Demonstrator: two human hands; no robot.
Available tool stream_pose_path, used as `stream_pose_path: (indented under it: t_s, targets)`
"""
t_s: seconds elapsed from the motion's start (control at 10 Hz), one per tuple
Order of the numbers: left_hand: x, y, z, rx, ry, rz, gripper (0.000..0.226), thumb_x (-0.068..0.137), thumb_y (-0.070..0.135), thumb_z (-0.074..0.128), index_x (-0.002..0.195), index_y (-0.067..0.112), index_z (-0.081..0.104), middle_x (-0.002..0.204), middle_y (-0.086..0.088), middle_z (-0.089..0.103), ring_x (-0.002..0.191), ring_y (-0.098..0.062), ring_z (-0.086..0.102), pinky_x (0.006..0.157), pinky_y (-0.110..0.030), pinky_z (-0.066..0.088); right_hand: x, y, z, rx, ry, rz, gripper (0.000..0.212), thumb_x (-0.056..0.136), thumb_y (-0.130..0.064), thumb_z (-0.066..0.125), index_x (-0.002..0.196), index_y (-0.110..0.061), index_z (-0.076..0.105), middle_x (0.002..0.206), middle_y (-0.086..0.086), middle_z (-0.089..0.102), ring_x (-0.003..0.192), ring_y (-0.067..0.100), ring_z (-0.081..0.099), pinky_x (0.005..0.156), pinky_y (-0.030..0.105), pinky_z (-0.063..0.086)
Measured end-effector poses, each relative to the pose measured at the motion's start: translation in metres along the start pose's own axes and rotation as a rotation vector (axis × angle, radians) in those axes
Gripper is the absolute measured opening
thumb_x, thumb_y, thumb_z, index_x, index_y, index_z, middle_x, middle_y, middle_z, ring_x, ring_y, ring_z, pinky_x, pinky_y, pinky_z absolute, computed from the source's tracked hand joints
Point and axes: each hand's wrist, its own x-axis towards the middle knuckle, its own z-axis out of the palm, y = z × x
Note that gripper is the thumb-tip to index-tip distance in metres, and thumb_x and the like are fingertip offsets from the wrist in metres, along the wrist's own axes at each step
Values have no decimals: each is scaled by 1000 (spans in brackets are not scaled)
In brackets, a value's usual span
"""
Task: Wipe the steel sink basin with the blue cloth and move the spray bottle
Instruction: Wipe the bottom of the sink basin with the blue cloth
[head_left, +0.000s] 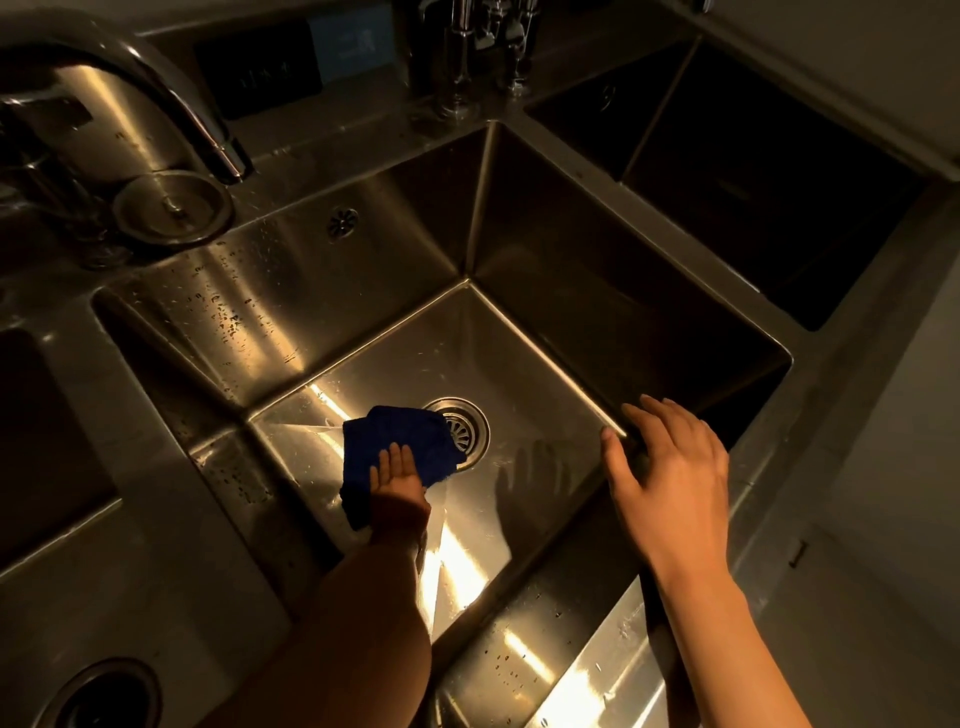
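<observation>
A deep steel sink basin (519, 322) fills the middle of the view, its floor lit and wet. On that floor, just left of the round drain (460, 428), lies the folded blue cloth (400, 441). My left hand (397, 486) presses flat on the cloth's near part, fingers together. My right hand (670, 467) hovers with spread fingers above the basin's right side, holding nothing; its shadow falls on the floor. No spray bottle is in view.
A curved steel faucet (156, 88) arches at the upper left over a round fitting (174, 208). Small taps (467, 52) stand at the back. Another dark basin (753, 182) lies at the upper right, and another drain (104, 696) at the lower left.
</observation>
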Motion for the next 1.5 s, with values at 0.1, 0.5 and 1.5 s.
stream_pose_path:
  t_s: [0.1, 0.5, 1.5]
  targets:
    - [-6, 4, 6, 59, -16, 71, 50, 106, 12, 18, 152, 4, 1, 160, -16, 6, 149, -31, 7, 121, -42, 6, 0, -1, -1, 0, -10, 8, 36, 89, -29, 56, 118, -8, 61, 127, 13, 57, 127, 27, 42, 110, 47, 22]
    - [-19, 30, 30, 216, -67, 323, 60, 103, 17, 30, 153, 6, -1, 161, -15, 1, 148, -33, 3, 121, -45, 3, 1, -3, -2, 2, -33, 24, 38, 89, -32, 54, 120, -10, 60, 129, 12, 55, 128, 26, 41, 111, 45, 20]
    - [-19, 38, 28, 172, -88, 221, 61, 102, 16, 35, 153, 10, 2, 161, -10, 3, 149, -28, 3, 121, -42, 4, 0, -2, -1, 9, -16, -3, 36, 88, -29, 57, 116, -8, 62, 125, 13, 58, 125, 29, 43, 108, 48, 24]
